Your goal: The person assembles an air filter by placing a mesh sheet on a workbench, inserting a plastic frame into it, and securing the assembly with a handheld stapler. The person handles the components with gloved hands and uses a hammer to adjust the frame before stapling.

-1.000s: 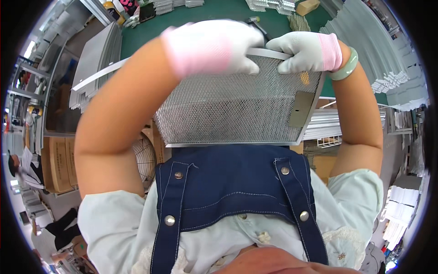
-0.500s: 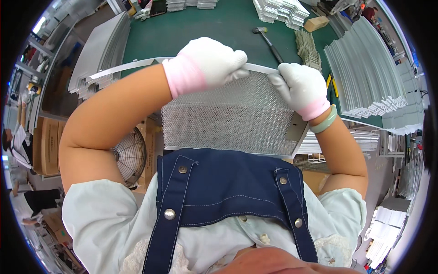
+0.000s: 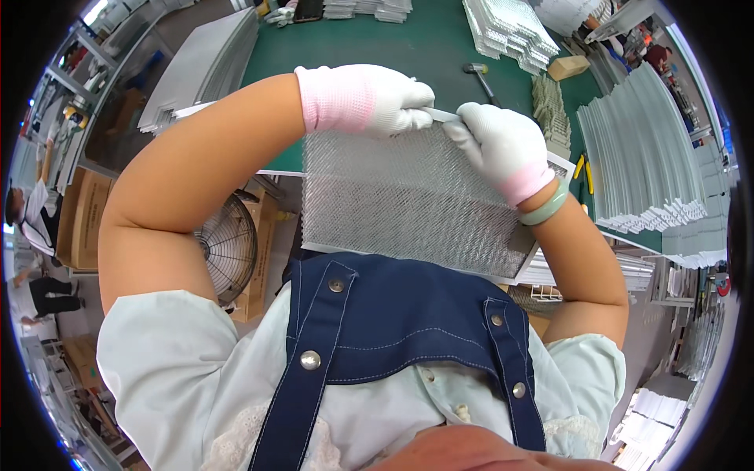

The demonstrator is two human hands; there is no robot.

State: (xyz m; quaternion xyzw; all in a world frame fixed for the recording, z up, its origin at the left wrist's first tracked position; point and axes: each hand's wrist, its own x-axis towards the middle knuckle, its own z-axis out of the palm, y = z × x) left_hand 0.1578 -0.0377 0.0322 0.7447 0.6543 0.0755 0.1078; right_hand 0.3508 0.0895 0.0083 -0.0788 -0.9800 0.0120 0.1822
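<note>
A silvery mesh filter panel with a pale metal rim lies in front of my apron, over the near table edge. Both hands wear white knit gloves with pink cuffs. At the panel's far edge, my left hand pinches a narrow pale metal strip. My right hand closes on the strip's other end, just to the right. Only a short length shows between the fingertips; the gloves hide the rest. Beyond my right hand lies a hammer, its handle partly covered.
Stacked metal sheets stand at left, and a tall stack of pale frame pieces at right. Yellow-handled pliers, a wooden block and mesh pieces lie on the green table. A fan stands below left.
My hands have come closer together along the far edge. The panel has tilted a little, its right side nearer me. The whole view has shifted slightly.
</note>
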